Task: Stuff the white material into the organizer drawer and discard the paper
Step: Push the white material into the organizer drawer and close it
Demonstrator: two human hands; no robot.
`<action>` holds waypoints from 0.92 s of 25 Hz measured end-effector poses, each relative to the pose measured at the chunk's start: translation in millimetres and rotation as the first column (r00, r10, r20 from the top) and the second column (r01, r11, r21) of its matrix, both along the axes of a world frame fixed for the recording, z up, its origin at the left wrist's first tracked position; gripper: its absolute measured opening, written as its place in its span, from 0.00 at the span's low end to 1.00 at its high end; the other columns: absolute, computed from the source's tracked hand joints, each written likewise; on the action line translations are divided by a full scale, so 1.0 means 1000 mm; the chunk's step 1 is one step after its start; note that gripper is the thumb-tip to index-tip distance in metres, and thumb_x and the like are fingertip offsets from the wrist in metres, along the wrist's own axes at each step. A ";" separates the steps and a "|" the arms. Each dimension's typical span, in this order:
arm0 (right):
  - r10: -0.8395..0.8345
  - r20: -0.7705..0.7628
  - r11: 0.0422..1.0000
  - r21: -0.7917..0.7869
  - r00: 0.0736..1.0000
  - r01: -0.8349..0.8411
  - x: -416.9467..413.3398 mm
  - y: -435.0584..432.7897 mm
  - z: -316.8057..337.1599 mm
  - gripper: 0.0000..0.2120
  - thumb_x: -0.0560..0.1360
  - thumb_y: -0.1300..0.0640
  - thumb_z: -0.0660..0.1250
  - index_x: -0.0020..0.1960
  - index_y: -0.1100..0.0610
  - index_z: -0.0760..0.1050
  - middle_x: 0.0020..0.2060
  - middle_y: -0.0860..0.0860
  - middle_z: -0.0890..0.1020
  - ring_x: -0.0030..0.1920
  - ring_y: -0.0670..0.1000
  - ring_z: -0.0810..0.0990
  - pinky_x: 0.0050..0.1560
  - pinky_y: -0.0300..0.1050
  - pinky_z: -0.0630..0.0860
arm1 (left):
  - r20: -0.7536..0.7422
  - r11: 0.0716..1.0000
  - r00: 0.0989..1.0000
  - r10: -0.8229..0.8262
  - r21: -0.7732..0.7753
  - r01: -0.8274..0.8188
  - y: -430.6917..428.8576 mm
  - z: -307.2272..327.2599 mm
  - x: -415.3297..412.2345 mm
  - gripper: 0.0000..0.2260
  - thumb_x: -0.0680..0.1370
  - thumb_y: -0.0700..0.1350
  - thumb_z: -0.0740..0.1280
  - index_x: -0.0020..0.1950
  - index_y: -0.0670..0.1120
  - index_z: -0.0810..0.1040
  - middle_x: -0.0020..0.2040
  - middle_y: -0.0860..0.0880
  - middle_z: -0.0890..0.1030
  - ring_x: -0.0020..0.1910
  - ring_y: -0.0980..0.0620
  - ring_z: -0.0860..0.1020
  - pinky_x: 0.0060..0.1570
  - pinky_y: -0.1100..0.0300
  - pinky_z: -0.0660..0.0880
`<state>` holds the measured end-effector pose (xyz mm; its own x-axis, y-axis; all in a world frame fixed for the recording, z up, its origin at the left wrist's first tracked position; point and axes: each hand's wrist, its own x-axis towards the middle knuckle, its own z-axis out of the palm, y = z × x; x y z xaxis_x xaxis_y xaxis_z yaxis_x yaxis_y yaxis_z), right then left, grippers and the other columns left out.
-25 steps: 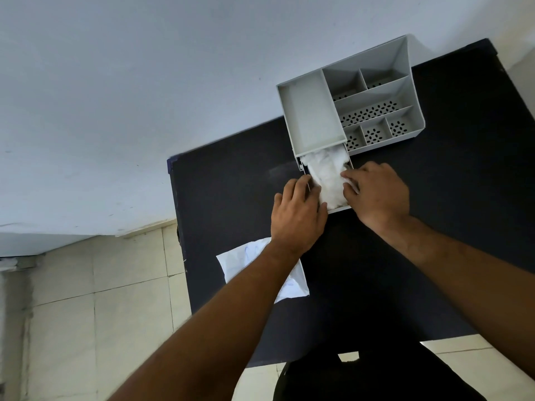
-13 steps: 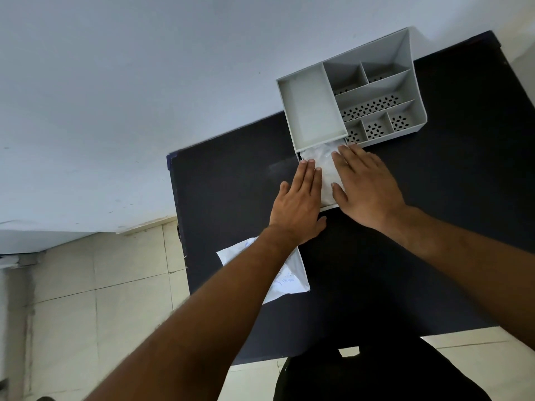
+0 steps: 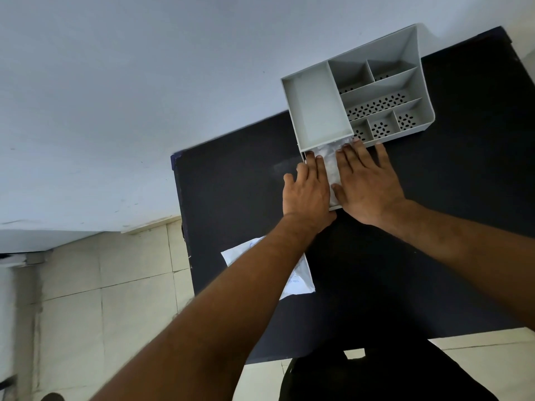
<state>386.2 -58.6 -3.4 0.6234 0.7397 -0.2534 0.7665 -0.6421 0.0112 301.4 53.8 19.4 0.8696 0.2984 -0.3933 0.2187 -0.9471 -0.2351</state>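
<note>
Stuffing step under way — both hands, left point(image 3: 308, 189) and right point(image 3: 366, 183), flat and open, gripping nothing, pressing white material point(image 3: 330, 163) into pulled-out drawer point(image 3: 335, 207) of organizer point(image 3: 317, 111); next — closing drawer, then discarding paper point(image 3: 298, 280) nearer the body than organizer.

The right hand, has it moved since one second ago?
Yes. The right hand has slid toward the organizer and flattened; its fingertips now reach the organizer's front edge, over the white material.

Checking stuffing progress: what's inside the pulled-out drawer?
White material shows in the drawer, in a strip between the flat left hand and right hand. The hands cover the rest.
</note>
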 end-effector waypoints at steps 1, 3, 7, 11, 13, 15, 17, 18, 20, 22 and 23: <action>-0.005 -0.017 1.000 0.004 1.000 0.006 0.001 0.000 0.001 0.37 0.80 0.39 0.50 0.81 0.61 0.51 0.80 0.58 0.58 0.81 0.59 0.50 0.78 0.64 0.46 | 0.004 1.000 1.000 0.003 0.006 -0.003 0.000 0.001 0.001 0.54 0.71 0.69 0.68 0.83 0.39 0.46 0.82 0.40 0.54 0.71 0.43 0.66 0.65 0.46 0.68; -0.011 -0.038 1.000 0.001 0.999 0.011 0.002 0.001 0.002 0.38 0.80 0.39 0.51 0.81 0.60 0.50 0.81 0.58 0.57 0.81 0.60 0.49 0.78 0.65 0.46 | -0.008 1.000 1.000 0.025 -0.007 -0.025 0.001 0.002 0.005 0.56 0.70 0.68 0.71 0.83 0.40 0.46 0.82 0.39 0.55 0.67 0.42 0.70 0.63 0.46 0.69; -0.024 -0.052 1.000 -0.009 0.998 0.024 0.003 0.003 0.001 0.38 0.80 0.38 0.50 0.81 0.60 0.48 0.81 0.58 0.55 0.81 0.60 0.48 0.77 0.65 0.46 | -0.078 0.998 0.996 0.048 -0.040 -0.051 -0.001 0.002 0.012 0.55 0.70 0.66 0.71 0.83 0.41 0.45 0.82 0.39 0.52 0.60 0.39 0.77 0.65 0.39 0.66; -0.045 -0.075 0.999 -0.025 0.996 0.043 0.005 0.010 0.001 0.39 0.80 0.37 0.49 0.81 0.59 0.47 0.81 0.57 0.53 0.81 0.61 0.47 0.77 0.66 0.44 | -0.128 0.998 0.992 0.013 -0.052 -0.019 0.002 0.002 0.018 0.53 0.71 0.69 0.67 0.83 0.43 0.46 0.83 0.40 0.50 0.58 0.40 0.79 0.68 0.34 0.62; -0.048 -0.084 0.998 -0.034 0.995 0.045 0.005 0.011 0.001 0.39 0.80 0.36 0.49 0.81 0.59 0.46 0.81 0.57 0.53 0.81 0.61 0.46 0.77 0.66 0.44 | -0.114 0.999 0.993 0.016 -0.043 -0.021 0.002 0.002 0.019 0.53 0.70 0.69 0.68 0.83 0.43 0.47 0.82 0.41 0.54 0.61 0.39 0.77 0.68 0.34 0.61; -0.037 -0.070 0.999 -0.020 0.997 0.036 0.005 0.011 0.002 0.37 0.80 0.37 0.48 0.81 0.59 0.49 0.81 0.57 0.55 0.81 0.61 0.47 0.76 0.67 0.45 | -0.065 1.000 0.998 0.026 -0.007 -0.027 0.000 0.003 0.014 0.52 0.71 0.68 0.67 0.82 0.42 0.49 0.80 0.41 0.59 0.67 0.39 0.71 0.68 0.35 0.61; -0.027 -0.045 0.999 0.028 0.999 0.028 0.004 0.008 0.005 0.36 0.80 0.39 0.49 0.80 0.60 0.54 0.80 0.58 0.59 0.81 0.61 0.49 0.76 0.67 0.47 | -0.016 0.999 1.000 -0.009 0.032 0.009 -0.004 0.000 0.002 0.47 0.74 0.66 0.64 0.82 0.41 0.51 0.81 0.39 0.57 0.76 0.38 0.61 0.67 0.36 0.62; -0.012 -0.030 0.998 0.054 0.999 0.014 0.002 0.005 0.006 0.34 0.80 0.40 0.49 0.79 0.61 0.56 0.79 0.58 0.60 0.81 0.60 0.50 0.76 0.67 0.48 | 0.013 0.999 0.999 -0.042 0.035 0.041 -0.003 -0.003 -0.004 0.44 0.76 0.65 0.62 0.82 0.41 0.51 0.82 0.39 0.54 0.79 0.38 0.55 0.67 0.36 0.63; 0.058 -0.006 0.994 0.093 0.998 -0.057 -0.002 -0.003 0.005 0.32 0.81 0.43 0.50 0.78 0.61 0.60 0.79 0.59 0.62 0.81 0.58 0.52 0.77 0.66 0.48 | 0.069 0.994 0.992 -0.110 0.001 0.110 0.001 -0.009 -0.012 0.41 0.78 0.62 0.61 0.82 0.40 0.53 0.83 0.40 0.54 0.82 0.40 0.50 0.67 0.38 0.64; 0.123 0.001 0.985 0.123 0.992 -0.123 -0.003 -0.008 0.005 0.32 0.80 0.44 0.50 0.77 0.62 0.63 0.77 0.60 0.65 0.80 0.58 0.56 0.77 0.65 0.50 | 0.071 0.988 0.987 -0.141 -0.047 0.145 0.009 -0.012 -0.012 0.41 0.78 0.61 0.62 0.82 0.39 0.54 0.83 0.40 0.55 0.82 0.41 0.51 0.69 0.40 0.64; 0.137 -0.005 0.984 0.119 0.991 -0.136 -0.001 -0.009 0.005 0.32 0.79 0.44 0.50 0.77 0.63 0.63 0.77 0.60 0.66 0.80 0.58 0.58 0.77 0.65 0.51 | 0.050 0.987 0.988 -0.145 -0.061 0.148 0.013 -0.012 -0.010 0.42 0.77 0.62 0.63 0.82 0.39 0.54 0.83 0.40 0.54 0.82 0.41 0.51 0.70 0.40 0.63</action>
